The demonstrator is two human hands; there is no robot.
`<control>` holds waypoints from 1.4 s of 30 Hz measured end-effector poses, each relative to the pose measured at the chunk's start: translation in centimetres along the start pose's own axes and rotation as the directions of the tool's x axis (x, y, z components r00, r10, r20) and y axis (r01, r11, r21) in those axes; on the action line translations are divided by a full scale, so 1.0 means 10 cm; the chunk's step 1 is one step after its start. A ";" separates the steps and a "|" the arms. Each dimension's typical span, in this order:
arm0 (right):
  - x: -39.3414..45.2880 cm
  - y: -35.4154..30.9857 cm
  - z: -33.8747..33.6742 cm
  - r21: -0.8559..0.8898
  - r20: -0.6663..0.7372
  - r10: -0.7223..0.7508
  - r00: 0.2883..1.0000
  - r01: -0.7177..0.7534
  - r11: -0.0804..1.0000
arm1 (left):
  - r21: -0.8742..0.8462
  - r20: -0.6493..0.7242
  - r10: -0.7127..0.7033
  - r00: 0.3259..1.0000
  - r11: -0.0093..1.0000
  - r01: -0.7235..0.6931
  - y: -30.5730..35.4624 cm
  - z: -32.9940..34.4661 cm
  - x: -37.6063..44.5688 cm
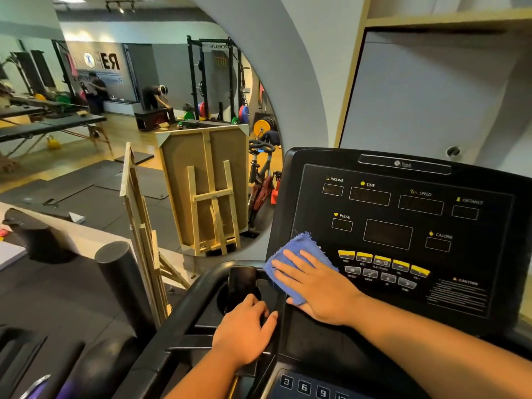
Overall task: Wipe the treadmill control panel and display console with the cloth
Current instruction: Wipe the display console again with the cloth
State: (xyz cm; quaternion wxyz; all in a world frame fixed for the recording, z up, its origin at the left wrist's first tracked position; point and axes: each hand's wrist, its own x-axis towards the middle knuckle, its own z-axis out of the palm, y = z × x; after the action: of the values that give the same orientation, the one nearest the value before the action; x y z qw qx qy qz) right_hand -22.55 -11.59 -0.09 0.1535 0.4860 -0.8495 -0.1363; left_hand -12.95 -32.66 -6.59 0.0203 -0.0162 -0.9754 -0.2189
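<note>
The black treadmill console [397, 214] fills the right half of the head view, with dark display windows, yellow buttons [383, 259] and grey keys below them. A blue cloth [296, 249] lies flat on the console's lower left corner. My right hand [319, 289] presses on the cloth, palm down and fingers spread. My left hand [244, 332] rests on the console's left edge beside the cup holder, its fingers curled over the black frame. A dark phone [241, 283] stands in the cup holder just above that hand.
A large arched mirror [144, 110] on the wall to the left reflects the gym, with racks, weight plates and people. A wooden easel [144, 234] leans against it. A black foam roller [123, 280] stands at lower left. Numbered keys [305, 387] sit at the bottom.
</note>
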 end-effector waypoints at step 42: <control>-1.04 0.42 -0.08 0.145 0.034 0.101 0.994 -0.105 0.984 | -0.015 0.020 -0.001 1.000 1.000 0.001 -0.01 0.02 0.03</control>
State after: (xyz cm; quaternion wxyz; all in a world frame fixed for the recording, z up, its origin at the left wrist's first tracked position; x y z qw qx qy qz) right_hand -20.53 -0.61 0.90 0.1130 0.4497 -0.8831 -0.0717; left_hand -13.22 -32.66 -6.81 0.0105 -0.0180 -0.9739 -0.2260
